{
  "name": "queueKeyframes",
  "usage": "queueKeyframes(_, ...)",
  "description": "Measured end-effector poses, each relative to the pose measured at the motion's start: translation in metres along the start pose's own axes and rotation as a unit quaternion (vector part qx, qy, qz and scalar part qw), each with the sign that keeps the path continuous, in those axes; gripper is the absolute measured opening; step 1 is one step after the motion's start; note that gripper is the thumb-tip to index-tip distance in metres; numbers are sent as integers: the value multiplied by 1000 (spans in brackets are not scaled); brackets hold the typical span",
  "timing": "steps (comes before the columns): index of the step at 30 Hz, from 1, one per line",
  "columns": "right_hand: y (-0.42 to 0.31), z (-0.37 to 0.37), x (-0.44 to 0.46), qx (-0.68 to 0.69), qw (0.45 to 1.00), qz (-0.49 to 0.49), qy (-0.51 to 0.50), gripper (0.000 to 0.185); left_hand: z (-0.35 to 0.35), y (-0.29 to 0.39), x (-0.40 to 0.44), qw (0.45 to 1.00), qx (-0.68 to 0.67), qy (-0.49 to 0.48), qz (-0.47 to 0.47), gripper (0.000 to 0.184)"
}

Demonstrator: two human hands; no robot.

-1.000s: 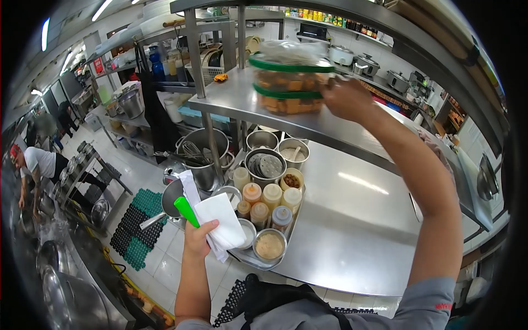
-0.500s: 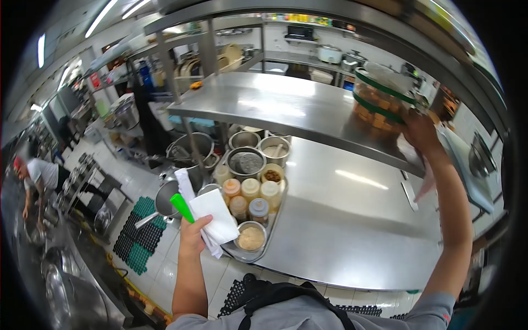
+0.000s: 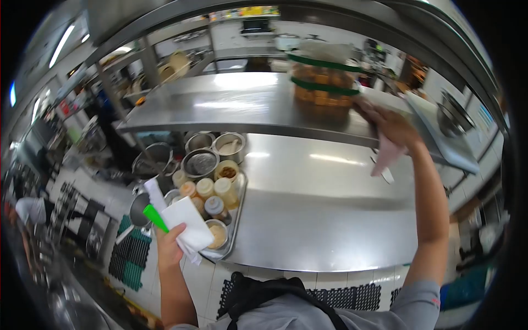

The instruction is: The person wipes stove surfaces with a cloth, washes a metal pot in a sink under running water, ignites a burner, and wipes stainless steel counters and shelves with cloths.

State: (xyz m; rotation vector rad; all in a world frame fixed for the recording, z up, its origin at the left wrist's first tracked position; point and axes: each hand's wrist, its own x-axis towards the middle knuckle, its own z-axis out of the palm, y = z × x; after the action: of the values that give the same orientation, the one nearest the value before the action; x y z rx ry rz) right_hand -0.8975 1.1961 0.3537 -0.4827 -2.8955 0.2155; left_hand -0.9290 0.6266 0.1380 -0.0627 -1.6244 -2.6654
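My left hand (image 3: pixel 170 246) is closed around a bright green handle (image 3: pixel 155 218) and a folded white sheet, paper or cloth (image 3: pixel 190 224); the tool's other end is hidden. Out at the right, my right hand (image 3: pixel 393 127) is over the raised steel shelf (image 3: pixel 242 113), with a pink cloth (image 3: pixel 389 157) hanging from it below the shelf edge. Just left of that hand stands a clear container (image 3: pixel 324 88) with green bands, holding orange-brown cubes. The fingertips are blurred near its lower right side; whether they touch it I cannot tell.
Beside my left hand, a metal tray (image 3: pixel 237 212) carries squeeze bottles (image 3: pixel 224 191), pots and a bowl of pale crumbs (image 3: pixel 217 235). A steel worktop (image 3: pixel 324 220) lies under the shelf. A white-handled utensil (image 3: pixel 388 175) rests near its back right. Another person (image 3: pixel 30 212) bends at far left.
The view has swung right, so the shelf and tray sit further left. My right hand has moved slightly right from the container's edge, still with the pink cloth. My left hand keeps its hold.
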Motion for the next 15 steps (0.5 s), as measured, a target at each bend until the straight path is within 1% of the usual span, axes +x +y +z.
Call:
queueKeyframes(1, 7, 4, -4, -16, 1000, 3, 2, 60, -5, 0, -1, 1000, 2, 6, -13, 55)
queueKeyframes(2, 42, 21, 2, -38, 994, -86, 50, 55, -9, 4, -6, 1000, 1, 31, -3, 55)
queueKeyframes(3, 26, 15, -20, -31, 996, -13, 77, 48, -12, 8, -9, 1000, 3, 30, -4, 54)
queueKeyframes(4, 30, 17, -31, 14, 995, -18, 94, 39, -20, 12, -12, 1000, 6, 27, -6, 54)
queueKeyframes(5, 49, 39, -44, -10, 967, -72, 243, 36, -31, 15, -14, 999, 21, 42, 1, 53)
queueKeyframes(7, 25, 44, -64, -29, 959, -56, 275, 32, -51, 24, -18, 996, 17, 83, -1, 52)
queueKeyframes(8, 12, 46, -67, -31, 959, -70, 271, 32, -60, 28, -18, 995, 19, 101, -10, 51)
queueKeyframes(10, -18, 50, -73, 122, 960, -139, 208, 35, -78, 37, -12, 993, 14, 120, -3, 51)
queueKeyframes(11, -40, 53, -70, 123, 960, -142, 206, 35, -86, 43, -7, 992, 16, 124, 7, 51)
queueKeyframes(13, -98, 55, -55, 47, 926, -302, 222, 41, -96, 56, 3, 992, 18, 125, 25, 50)
queueKeyframes(14, -127, 56, -48, 48, 926, -300, 225, 41, -102, 63, 9, 991, 16, 124, 42, 50)
queueKeyframes(15, -157, 57, -40, 110, 941, -274, 168, 41, -112, 70, 15, 992, 16, 120, 43, 50)
